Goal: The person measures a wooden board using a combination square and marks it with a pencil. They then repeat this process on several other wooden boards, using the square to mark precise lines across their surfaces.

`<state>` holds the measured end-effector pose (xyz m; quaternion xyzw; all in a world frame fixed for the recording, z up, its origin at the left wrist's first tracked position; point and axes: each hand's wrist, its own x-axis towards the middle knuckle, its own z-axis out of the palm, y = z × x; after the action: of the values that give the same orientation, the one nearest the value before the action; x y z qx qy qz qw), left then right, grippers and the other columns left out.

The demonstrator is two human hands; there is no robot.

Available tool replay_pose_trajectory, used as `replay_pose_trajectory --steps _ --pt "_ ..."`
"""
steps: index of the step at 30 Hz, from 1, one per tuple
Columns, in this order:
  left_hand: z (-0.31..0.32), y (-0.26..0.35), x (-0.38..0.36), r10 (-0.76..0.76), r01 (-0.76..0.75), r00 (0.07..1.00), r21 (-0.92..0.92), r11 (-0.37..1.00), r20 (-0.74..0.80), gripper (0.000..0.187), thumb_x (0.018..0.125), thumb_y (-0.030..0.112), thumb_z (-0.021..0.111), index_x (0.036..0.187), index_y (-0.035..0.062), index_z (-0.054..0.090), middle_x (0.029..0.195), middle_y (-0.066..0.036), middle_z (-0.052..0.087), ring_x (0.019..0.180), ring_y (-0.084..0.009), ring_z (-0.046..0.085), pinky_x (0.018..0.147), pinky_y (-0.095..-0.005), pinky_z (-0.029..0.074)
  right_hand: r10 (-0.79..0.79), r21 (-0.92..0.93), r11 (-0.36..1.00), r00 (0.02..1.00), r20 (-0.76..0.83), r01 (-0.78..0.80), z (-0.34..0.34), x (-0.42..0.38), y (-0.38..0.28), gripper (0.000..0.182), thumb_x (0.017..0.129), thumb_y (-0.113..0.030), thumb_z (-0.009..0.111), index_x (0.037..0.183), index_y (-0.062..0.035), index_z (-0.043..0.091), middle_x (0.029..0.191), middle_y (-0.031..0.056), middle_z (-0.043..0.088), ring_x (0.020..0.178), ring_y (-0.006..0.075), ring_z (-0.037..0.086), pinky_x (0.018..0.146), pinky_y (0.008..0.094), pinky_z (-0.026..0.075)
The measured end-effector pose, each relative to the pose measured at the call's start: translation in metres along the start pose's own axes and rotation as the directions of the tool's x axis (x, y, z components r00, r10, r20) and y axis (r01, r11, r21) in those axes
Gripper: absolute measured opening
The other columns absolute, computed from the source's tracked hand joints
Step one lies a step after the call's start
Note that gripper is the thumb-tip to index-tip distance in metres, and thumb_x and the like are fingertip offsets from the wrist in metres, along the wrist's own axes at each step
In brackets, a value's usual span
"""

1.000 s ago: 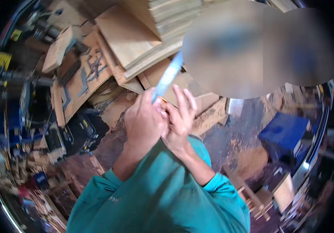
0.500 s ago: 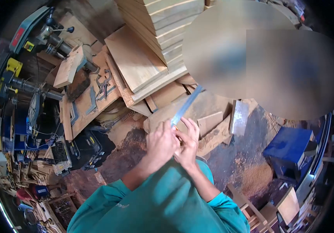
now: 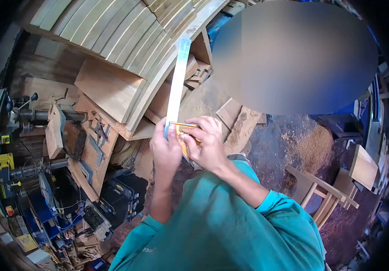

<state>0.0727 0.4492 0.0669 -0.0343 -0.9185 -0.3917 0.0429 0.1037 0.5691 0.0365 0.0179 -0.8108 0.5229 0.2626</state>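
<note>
Both hands hold a combination square in front of my chest, its long metal blade [image 3: 176,86] pointing up and away from me. The orange-yellow head [image 3: 183,147] shows between my fingers at the lower end of the blade. My left hand [image 3: 165,151] is closed on the left side, with the thumb pressed along the base of the blade. My right hand [image 3: 208,142] grips the head from the right, its fingers bent over the edge. Part of the head is hidden by the fingers.
Stacked wooden boards [image 3: 108,36] rise ahead and to the left. A drill press [image 3: 36,115] with a wooden worktable [image 3: 106,153] stands at left. Sawdust [image 3: 314,147] covers floor at right, beside a wooden frame piece [image 3: 321,185]. A blurred area hides the upper right.
My view has turned to the right and the stacked boards look closer. The square's blade has swung from slanting right to nearly upright, and its orange-yellow head now shows between my parted hands.
</note>
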Motion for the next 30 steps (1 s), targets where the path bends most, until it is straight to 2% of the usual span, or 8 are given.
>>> replay_pose_trajectory --steps 5,8,13,19,21,23,26,30 --pt "-0.013 -0.005 0.005 -0.037 0.164 0.964 -0.477 0.863 0.264 0.025 0.095 0.011 0.049 0.113 -0.0058 0.054 0.089 -0.005 0.062 0.079 -0.0081 0.056 0.07 -0.0251 0.047 0.096 -0.085 0.993 0.979 0.179 -0.082 -0.065 0.022 -0.014 0.038 0.073 -0.016 0.072 0.106 -0.0006 0.062 0.094 0.0138 0.064 0.084 0.0272 0.061 0.078 0.0353 0.046" --pt "-0.016 0.004 0.005 -0.024 0.216 0.932 -0.504 0.836 0.361 0.026 0.095 0.012 0.05 0.115 -0.0058 0.054 0.096 -0.009 0.061 0.086 -0.0082 0.056 0.075 -0.0243 0.047 0.367 -0.018 0.887 0.68 0.635 -0.462 -0.081 0.038 -0.011 0.054 0.076 -0.023 0.077 0.119 0.0017 0.055 0.09 0.0138 0.065 0.082 0.0205 0.063 0.075 0.0309 0.049" --pt "-0.014 -0.005 0.003 0.031 0.237 0.92 -0.619 0.749 0.39 0.028 0.096 0.013 0.05 0.116 -0.0064 0.053 0.099 -0.009 0.062 0.09 -0.0091 0.056 0.079 -0.025 0.047 0.087 0.386 0.607 0.54 0.837 -0.695 -0.064 0.033 0.01 0.058 0.078 -0.024 0.077 0.122 0.0034 0.05 0.09 0.0033 0.063 0.082 0.0098 0.057 0.072 0.0264 0.048" --pt "-0.104 -0.077 0.046 0.402 -0.393 0.892 -0.086 0.915 0.205 0.031 0.091 0.017 0.05 0.118 0.0015 0.058 0.103 -0.019 0.057 0.103 -0.0342 0.053 0.094 -0.0398 0.04 0.317 0.167 0.694 0.506 0.802 -0.701 0.037 0.005 0.006 0.025 0.083 -0.018 0.072 0.098 -0.0006 0.062 0.082 0.0011 0.063 0.073 0.0084 0.057 0.065 0.0244 0.048" --pt "-0.149 -0.145 0.083 0.283 -0.293 0.956 0.177 0.939 0.084 0.051 0.078 0.018 0.066 0.126 0.0055 0.052 0.123 -0.021 0.048 0.117 -0.0367 0.045 0.1 -0.0431 0.037 0.405 0.309 0.509 0.54 0.737 -0.803 0.07 -0.018 0.011 0.021 0.084 -0.015 0.07 0.098 -0.0012 0.062 0.082 0.0019 0.063 0.073 0.0092 0.058 0.065 0.0243 0.048" --pt "-0.15 -0.205 0.117 0.411 -0.393 0.907 0.522 0.757 0.086 0.065 0.07 0.017 0.073 0.13 0.011 0.05 0.132 -0.018 0.042 0.128 -0.0348 0.035 0.107 -0.0477 0.029 0.463 0.532 0.293 0.604 0.648 -0.795 0.105 -0.042 0.014 0.052 0.082 -0.053 0.063 0.084 -0.0013 0.063 0.074 0.0057 0.061 0.066 0.0164 0.058 0.061 0.0312 0.048" --pt "-0.113 -0.278 0.156 0.701 -0.752 0.659 0.269 0.602 0.272 0.066 0.067 0.018 0.073 0.129 0.0118 0.052 0.137 -0.019 0.041 0.133 -0.0342 0.033 0.112 -0.0496 0.024 0.461 0.739 -0.05 0.64 0.614 -0.672 0.146 -0.038 -0.013 0.082 0.081 -0.076 0.033 0.05 -0.0029 0.052 0.051 0.0066 0.041 0.048 0.0218 0.04 0.047 0.034 0.032" --pt "-0.099 -0.287 0.183 0.921 -0.895 0.369 0.315 0.315 0.128 0.042 0.078 0.02 0.064 0.116 0.0035 0.06 0.111 -0.018 0.061 0.109 -0.0312 0.056 0.098 -0.0433 0.044 0.612 0.71 0.308 0.703 0.362 -0.633 0.182 -0.03 -0.027 0.07 0.069 -0.036 0.051 0.128 0.0021 0.048 0.06 0.0073 0.051 0.057 0.0174 0.05 0.064 0.0272 0.045"
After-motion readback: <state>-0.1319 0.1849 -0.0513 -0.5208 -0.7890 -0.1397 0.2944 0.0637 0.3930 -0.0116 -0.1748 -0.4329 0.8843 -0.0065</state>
